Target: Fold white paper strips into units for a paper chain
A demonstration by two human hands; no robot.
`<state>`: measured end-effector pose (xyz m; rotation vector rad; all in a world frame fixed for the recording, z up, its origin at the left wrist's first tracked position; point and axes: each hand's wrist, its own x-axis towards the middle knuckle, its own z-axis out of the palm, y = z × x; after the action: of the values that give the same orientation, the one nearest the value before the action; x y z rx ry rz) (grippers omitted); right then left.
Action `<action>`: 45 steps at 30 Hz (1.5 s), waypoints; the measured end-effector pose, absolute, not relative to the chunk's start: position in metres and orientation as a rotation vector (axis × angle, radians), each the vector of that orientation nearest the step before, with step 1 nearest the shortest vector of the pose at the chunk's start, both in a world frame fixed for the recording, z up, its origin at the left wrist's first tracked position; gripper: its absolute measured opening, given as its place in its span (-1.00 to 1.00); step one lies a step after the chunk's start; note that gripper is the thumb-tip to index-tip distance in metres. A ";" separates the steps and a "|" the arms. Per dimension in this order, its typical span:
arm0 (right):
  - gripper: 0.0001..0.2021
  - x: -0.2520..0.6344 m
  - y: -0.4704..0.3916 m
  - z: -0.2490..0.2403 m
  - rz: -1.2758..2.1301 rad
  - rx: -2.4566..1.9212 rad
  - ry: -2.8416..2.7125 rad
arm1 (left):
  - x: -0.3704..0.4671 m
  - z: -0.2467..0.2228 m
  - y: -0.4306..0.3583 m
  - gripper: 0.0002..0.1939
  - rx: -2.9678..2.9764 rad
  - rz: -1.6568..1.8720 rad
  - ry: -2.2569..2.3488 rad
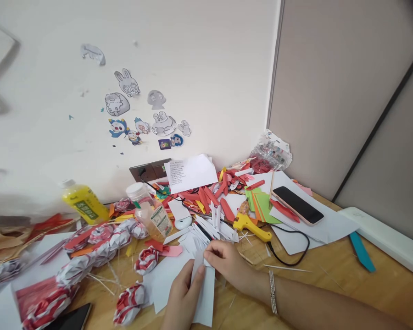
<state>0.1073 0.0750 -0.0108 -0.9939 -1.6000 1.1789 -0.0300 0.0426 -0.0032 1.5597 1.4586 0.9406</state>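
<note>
Hands (206,275) pinch flat white paper strip (203,293).

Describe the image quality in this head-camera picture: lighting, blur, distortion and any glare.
Head view: soft, even light, only faint shadows on the wall; left edge smeared, yellow bottle slightly blurred; wide-angle bend tilts the corner panels; left hand and right hand on the white paper fairly sharp; phone screen dark, no glare.

Paper-strewn wooden table (330,284), phone (298,204)
</note>
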 end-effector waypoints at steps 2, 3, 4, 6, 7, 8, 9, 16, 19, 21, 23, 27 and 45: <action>-0.82 0.107 0.074 -0.010 1.161 -1.014 -1.600 | -0.031 -0.003 0.043 -0.71 1.507 0.929 1.400; -0.82 0.107 0.074 -0.009 1.153 -1.025 -1.603 | -0.031 -0.003 0.043 -0.70 1.473 0.917 1.379; -0.82 0.107 0.074 -0.009 1.146 -1.036 -1.609 | -0.030 -0.003 0.044 -0.70 1.438 0.906 1.370; -0.82 0.106 0.073 -0.008 1.134 -1.052 -1.630 | -0.029 0.000 0.044 -0.69 1.389 0.909 1.384; -0.82 0.106 0.073 -0.008 1.127 -1.055 -1.646 | -0.029 0.001 0.044 -0.69 1.375 0.924 1.396; -0.83 0.106 0.073 -0.008 1.118 -1.055 -1.664 | -0.028 0.002 0.044 -0.69 1.363 0.940 1.406; -0.84 0.106 0.073 -0.008 1.105 -1.055 -1.682 | -0.028 0.004 0.044 -0.70 1.352 0.954 1.411; -0.71 0.107 0.074 -0.011 0.942 -1.039 -1.888 | -0.030 0.004 0.044 -0.74 1.316 0.946 1.375; -0.70 0.108 0.075 -0.011 0.895 -1.015 -1.948 | -0.031 0.002 0.044 -0.74 1.305 0.903 1.346; -0.69 0.108 0.074 -0.011 0.862 -1.008 -1.981 | -0.031 0.001 0.044 -0.76 1.278 0.914 1.347; -0.68 0.108 0.073 -0.012 0.834 -0.991 -2.028 | -0.031 0.002 0.043 -0.77 1.257 0.961 1.343; -0.68 0.108 0.071 -0.014 0.790 -0.919 -2.136 | -0.031 0.004 0.043 -0.74 1.252 1.003 1.317; -0.81 0.109 0.074 -0.013 0.916 -0.952 -2.028 | -0.033 0.004 0.045 -0.73 1.278 1.046 1.460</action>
<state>0.1088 0.0735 -0.0128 -0.9519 -2.0284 0.9157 -0.0334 0.0449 0.0039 1.2777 1.4600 1.0462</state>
